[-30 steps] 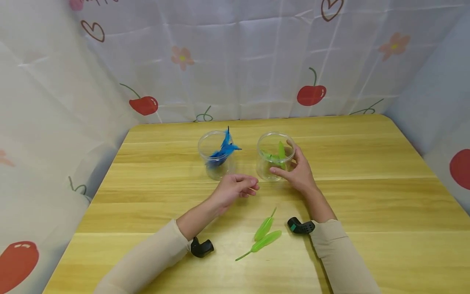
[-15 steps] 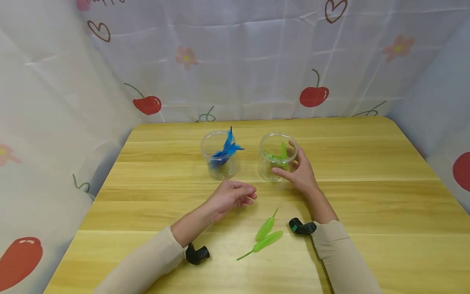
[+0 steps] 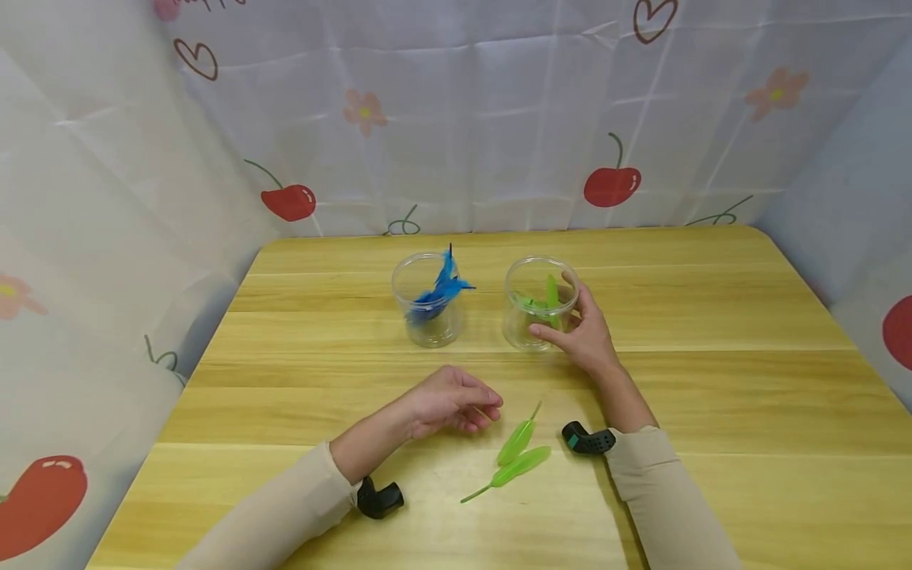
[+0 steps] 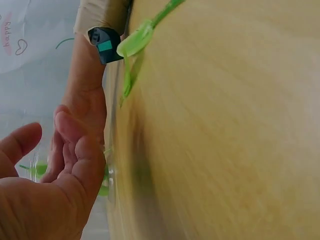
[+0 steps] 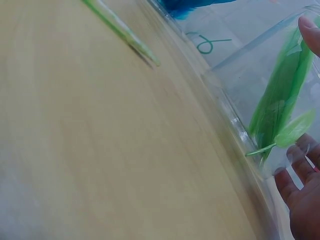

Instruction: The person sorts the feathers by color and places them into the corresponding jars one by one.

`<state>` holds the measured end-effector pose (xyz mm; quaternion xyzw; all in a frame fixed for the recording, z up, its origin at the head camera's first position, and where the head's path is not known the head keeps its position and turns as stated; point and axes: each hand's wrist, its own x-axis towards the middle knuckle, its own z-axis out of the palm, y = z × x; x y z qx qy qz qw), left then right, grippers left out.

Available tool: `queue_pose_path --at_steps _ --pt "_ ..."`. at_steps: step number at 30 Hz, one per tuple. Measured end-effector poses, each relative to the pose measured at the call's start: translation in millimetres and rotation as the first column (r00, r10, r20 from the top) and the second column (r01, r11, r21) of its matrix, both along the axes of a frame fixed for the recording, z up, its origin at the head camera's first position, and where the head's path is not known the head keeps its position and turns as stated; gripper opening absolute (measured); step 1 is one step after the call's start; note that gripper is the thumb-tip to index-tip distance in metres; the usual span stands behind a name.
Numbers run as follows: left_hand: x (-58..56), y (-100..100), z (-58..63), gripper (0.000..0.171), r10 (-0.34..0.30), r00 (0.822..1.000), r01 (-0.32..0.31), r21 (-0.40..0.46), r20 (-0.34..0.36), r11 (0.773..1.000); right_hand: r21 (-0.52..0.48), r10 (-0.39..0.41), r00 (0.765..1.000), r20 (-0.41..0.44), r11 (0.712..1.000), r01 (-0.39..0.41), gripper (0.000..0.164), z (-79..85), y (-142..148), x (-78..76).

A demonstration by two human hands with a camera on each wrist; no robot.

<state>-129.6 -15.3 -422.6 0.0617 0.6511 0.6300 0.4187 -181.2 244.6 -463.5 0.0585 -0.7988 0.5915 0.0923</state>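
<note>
My right hand point(image 3: 590, 340) is wrapped around the right side of a clear plastic jar point(image 3: 514, 326) upright on the table. Inside this jar lie several green feathers point(image 5: 280, 95), seen close in the right wrist view. My left hand point(image 3: 452, 402) hovers over the table, fingers loosely bent, holding nothing; in the left wrist view its thumb is apart from the fingers. Just to its right, two green feathers lie on the wood, an upper feather point(image 3: 516, 442) and a lower feather point(image 3: 523, 464), close together. The left hand does not touch either one.
A second clear jar point(image 3: 443, 328) stands left of the held one, with blue feathers point(image 3: 435, 299) sticking out over its rim. Black wrist devices sit at both cuffs. A printed curtain point(image 3: 499, 119) hangs behind the wooden table point(image 3: 712, 396).
My left hand has drawn back from beside the jars toward the loose green feathers. The right hand keeps its hold on the jar, and the feathers lie as before.
</note>
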Motion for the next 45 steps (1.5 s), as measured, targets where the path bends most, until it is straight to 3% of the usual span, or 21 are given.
queue_pose_path --at_steps 9,17,23,27,30,34,38,40,45 --pt "6.7 -3 -1.7 0.024 -0.170 0.982 0.159 -0.125 -0.077 0.979 0.000 0.005 1.000 -0.007 1.000 -0.005 0.097 0.5 0 -0.1" --pt "12.1 -3 -2.6 0.025 -0.345 0.918 0.277 -0.307 -0.197 0.911 -0.002 0.005 1.000 -0.004 1.000 -0.005 0.097 0.3 1 0.7" --pt "15.8 2 -2.4 0.022 -0.396 0.891 0.297 -0.372 -0.224 0.879 -0.006 0.011 1.000 -0.006 1.000 -0.011 0.097 0.7 0 1.2" --pt "17.7 8 -0.8 0.024 -0.422 0.873 0.294 -0.427 -0.245 0.855 0.002 0.020 1.000 0.005 1.000 -0.020 0.094 21.0 -6 11.2" --pt "18.3 12 -0.4 0.027 -0.448 0.852 0.290 -0.468 -0.272 0.835 -0.004 0.022 1.000 0.010 1.000 -0.022 0.093 23.0 -6 11.2" --pt "18.8 16 -0.2 0.029 -0.477 0.823 0.280 -0.510 -0.308 0.813 -0.014 0.015 1.000 0.003 1.000 -0.015 0.097 2.7 1 0.4" --pt "19.8 21 0.8 0.031 -0.498 0.802 0.259 -0.559 -0.330 0.787 -0.013 0.018 1.000 -0.008 1.000 -0.019 0.098 -0.1 1 0.0" --pt "21.0 23 1.2 0.034 -0.525 0.778 0.249 -0.598 -0.345 0.762 -0.012 0.020 1.000 -0.012 1.000 -0.020 0.098 -0.6 1 0.0" --pt "25.2 28 1.2 0.045 -0.622 0.692 0.222 -0.713 -0.366 0.666 -0.007 0.009 1.000 -0.008 1.000 -0.010 0.096 -0.1 2 -0.3"
